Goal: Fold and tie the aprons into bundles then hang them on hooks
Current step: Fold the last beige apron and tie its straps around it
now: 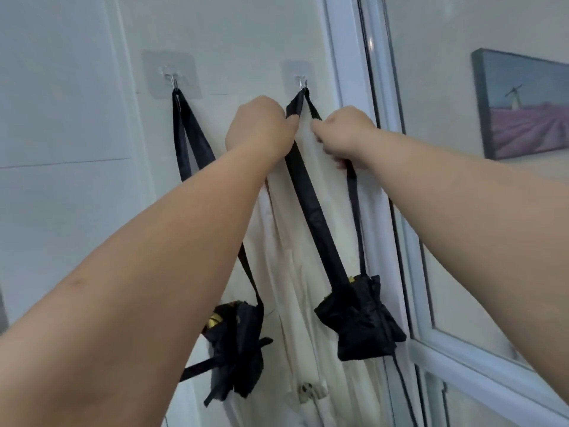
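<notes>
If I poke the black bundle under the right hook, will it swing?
Probably swings: the bundle dangles from a long strap looped over one small hook. It looks crumpled, so likely squashy; a stick-on hook holds it, so probably light.

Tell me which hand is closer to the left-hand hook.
Left. The left hand sits right of and below the left-hand hook, gripping the strap hung on the right-hand hook; the right hand is farther right, pinching the strap's other side.

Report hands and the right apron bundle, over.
Left hand, right hand both gripping strap, looped on right hook. Right bundle hanging below. Left bundle already hung. Nothing blocking.
</notes>
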`<act>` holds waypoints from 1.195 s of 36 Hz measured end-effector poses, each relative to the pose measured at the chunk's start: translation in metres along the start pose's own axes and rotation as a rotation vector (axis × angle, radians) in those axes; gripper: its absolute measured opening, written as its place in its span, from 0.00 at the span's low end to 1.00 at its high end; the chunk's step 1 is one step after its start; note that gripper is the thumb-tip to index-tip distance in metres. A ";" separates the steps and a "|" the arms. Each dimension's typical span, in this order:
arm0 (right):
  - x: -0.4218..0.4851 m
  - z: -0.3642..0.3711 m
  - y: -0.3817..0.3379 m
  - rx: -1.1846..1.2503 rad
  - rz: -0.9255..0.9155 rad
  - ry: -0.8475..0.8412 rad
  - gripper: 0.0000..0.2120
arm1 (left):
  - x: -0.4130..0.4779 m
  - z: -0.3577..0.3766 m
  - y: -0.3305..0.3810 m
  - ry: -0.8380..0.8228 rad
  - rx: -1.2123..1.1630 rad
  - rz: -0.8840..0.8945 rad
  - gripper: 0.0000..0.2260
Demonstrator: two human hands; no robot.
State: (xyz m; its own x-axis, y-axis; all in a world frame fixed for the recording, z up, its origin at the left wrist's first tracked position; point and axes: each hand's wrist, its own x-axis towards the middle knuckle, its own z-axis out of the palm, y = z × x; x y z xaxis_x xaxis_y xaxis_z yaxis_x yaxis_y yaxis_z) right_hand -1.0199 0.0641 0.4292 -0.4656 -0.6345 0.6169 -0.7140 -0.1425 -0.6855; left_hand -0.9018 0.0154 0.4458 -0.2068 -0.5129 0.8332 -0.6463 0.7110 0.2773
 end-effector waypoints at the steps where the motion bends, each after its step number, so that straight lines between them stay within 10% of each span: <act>1: -0.004 -0.001 0.002 -0.030 -0.011 -0.012 0.17 | -0.005 -0.003 0.000 -0.018 -0.005 0.011 0.16; 21: -0.198 0.040 -0.020 0.170 -0.150 -0.211 0.16 | -0.203 -0.113 -0.018 -0.146 -0.109 -0.036 0.06; 43: -0.504 0.377 -0.218 0.449 -0.098 -0.794 0.10 | -0.492 -0.396 -0.372 0.015 0.051 -0.826 0.07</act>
State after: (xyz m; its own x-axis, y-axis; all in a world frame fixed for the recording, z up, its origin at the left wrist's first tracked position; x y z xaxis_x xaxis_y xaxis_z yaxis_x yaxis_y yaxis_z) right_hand -0.4326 0.1286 0.1225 0.2011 -0.9158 0.3477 -0.3835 -0.4002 -0.8323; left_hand -0.2689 0.1938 0.1218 0.3588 -0.8539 0.3769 -0.6187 0.0847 0.7811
